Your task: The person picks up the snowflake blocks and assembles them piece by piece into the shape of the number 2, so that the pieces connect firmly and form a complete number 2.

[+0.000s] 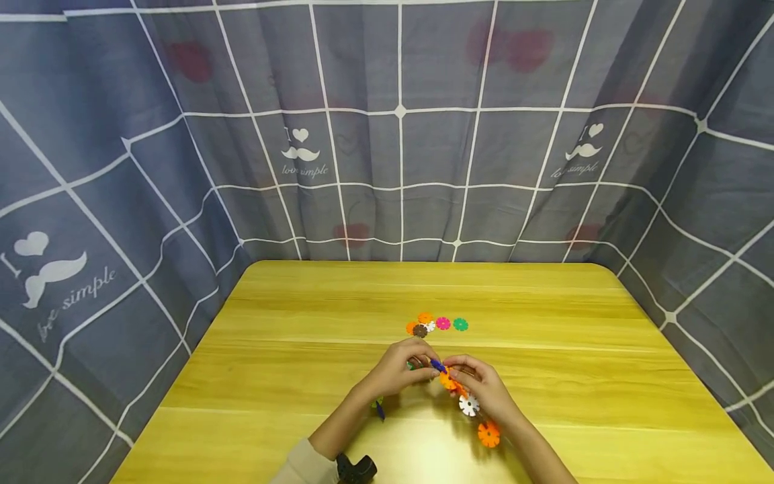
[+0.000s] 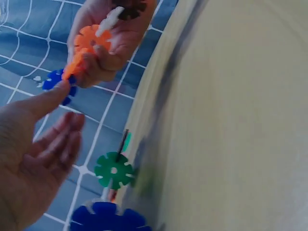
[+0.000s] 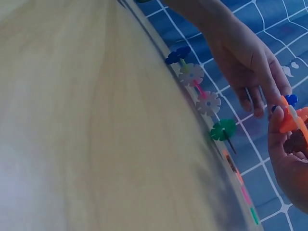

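Near the table's middle, my left hand [image 1: 402,368] pinches a blue notched disc [image 1: 438,365] between thumb and fingers. My right hand [image 1: 486,390] grips the adjoining orange discs [image 1: 449,380], which are slotted to the blue one. From there the chain runs past the right fingers to a white disc [image 1: 468,405] and an end orange disc [image 1: 489,434]; a brown disc [image 3: 296,143] shows in the right wrist view. A second chain, with a green disc [image 3: 223,130], white discs [image 3: 208,104] and a blue disc [image 3: 178,55], lies on the table, mostly hidden by the left arm in the head view.
Beyond the hands lie several loose discs: orange [image 1: 425,316], brown [image 1: 420,331], white [image 1: 429,326], pink [image 1: 443,323] and green [image 1: 461,324]. A black object [image 1: 355,468] is by the left sleeve. Grey checked curtains [image 1: 399,148] surround the wooden table [image 1: 272,323].
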